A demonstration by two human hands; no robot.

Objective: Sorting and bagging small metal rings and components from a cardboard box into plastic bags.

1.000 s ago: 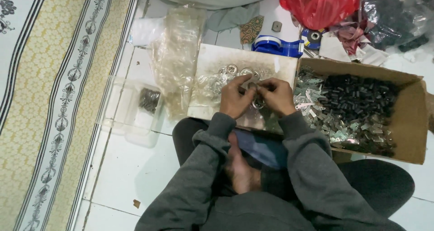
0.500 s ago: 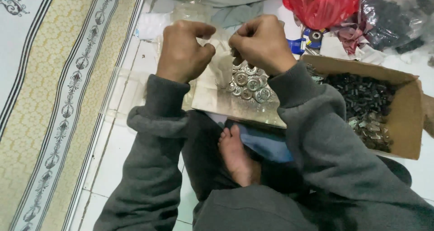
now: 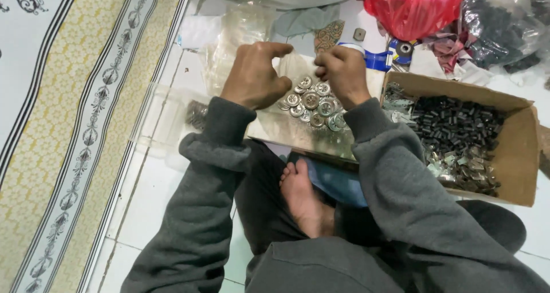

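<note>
My left hand (image 3: 255,75) and my right hand (image 3: 344,75) are held apart, each with fingers pinched on what looks like the edge of a clear plastic bag (image 3: 286,129). Between and below them lies a heap of round silver metal discs (image 3: 312,104). The discs seem to sit inside that plastic, on a flat cardboard sheet (image 3: 375,81) resting over my lap. The film is hard to make out. Grey sleeves cover both arms.
A cardboard box (image 3: 515,155) of small black and silver parts (image 3: 458,124) stands at the right. Behind are a red plastic bag (image 3: 415,6), a blue tape roll (image 3: 378,59) and a bag of black parts (image 3: 498,32). A clear container (image 3: 166,115) and a patterned mat (image 3: 74,98) lie left. My bare foot (image 3: 301,195) rests below.
My hands were joined over the discs, then rose and spread apart. Now they have lowered slightly, still apart and pinched, and the view has shifted closer.
</note>
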